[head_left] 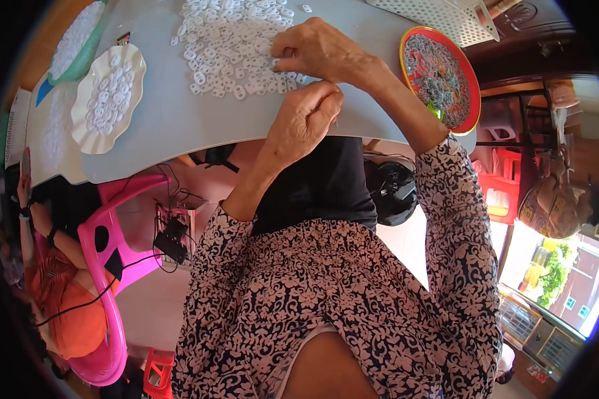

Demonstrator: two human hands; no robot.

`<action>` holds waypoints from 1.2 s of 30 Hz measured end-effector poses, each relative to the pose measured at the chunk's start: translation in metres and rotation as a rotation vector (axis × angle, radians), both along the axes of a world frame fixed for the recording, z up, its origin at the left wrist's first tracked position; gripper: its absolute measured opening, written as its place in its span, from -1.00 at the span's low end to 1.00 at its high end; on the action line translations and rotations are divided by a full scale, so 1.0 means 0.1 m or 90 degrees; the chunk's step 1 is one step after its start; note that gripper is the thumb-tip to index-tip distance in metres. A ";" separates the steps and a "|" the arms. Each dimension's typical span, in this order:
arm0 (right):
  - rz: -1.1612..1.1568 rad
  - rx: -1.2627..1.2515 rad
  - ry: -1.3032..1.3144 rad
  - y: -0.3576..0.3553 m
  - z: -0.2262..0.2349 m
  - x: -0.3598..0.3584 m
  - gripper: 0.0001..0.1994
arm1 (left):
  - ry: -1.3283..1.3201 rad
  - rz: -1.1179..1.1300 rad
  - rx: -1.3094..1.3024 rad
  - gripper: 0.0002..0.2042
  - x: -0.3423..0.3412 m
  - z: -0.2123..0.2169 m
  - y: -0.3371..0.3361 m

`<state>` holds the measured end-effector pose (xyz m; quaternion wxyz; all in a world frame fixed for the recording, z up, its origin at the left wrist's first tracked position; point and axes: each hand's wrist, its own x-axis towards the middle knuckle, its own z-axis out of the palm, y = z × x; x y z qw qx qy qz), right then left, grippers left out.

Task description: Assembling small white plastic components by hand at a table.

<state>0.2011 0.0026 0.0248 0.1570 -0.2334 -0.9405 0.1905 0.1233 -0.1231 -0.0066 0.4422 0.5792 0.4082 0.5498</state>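
Small white oval plastic pieces with holes [229,50] lie in a loose heap on the grey table. At the heap's right edge is my right hand [326,56], its thumb and bent forefinger a little apart over the pieces. Just below it, by the table's near edge, my left hand [305,123] is closed into a fist. What it holds, if anything, is hidden by its fingers. A red plate with a yellow rim [473,83] stands right of my right forearm, filled with small grey metallic-looking parts and something bright green.
A scalloped cream dish [134,73] of white pieces sits at the left, near a green bowl [94,50] of more. At the far right is a perforated white tray [439,16]. Beyond the left edge, a person in orange [76,319] is beside a pink chair [110,292].
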 end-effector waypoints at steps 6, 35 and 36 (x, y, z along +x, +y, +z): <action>0.005 -0.018 0.045 0.02 -0.04 0.02 -0.86 | 0.021 -0.013 -0.002 -0.78 -0.01 0.00 0.01; -0.028 0.101 0.090 0.16 -0.05 0.25 -0.88 | 0.008 -0.001 0.043 -0.84 0.00 -0.02 0.05; -0.031 0.102 0.091 0.12 -0.04 0.30 -0.88 | -0.013 0.006 0.044 -0.83 0.00 -0.03 0.05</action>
